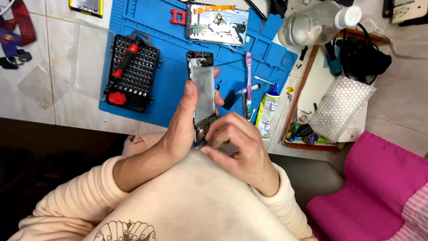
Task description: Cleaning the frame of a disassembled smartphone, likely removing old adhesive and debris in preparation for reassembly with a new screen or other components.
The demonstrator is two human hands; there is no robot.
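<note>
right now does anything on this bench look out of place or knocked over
The clear plastic bottle at the top right lies on its side, white cap pointing right, propped over the wooden tray edge. The phone in the left hand is open, its insides bare, and the right hand touches its lower end. Nothing looks spilled.

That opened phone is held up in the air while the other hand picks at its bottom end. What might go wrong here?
The left hand holds the opened phone above the lap, off the blue mat; if the grip slips, it may fall. The right hand pinches at the lower edge, where small parts could bend or drop onto the sweater. The clear bottle lying beside the mat might leak or roll.
</note>
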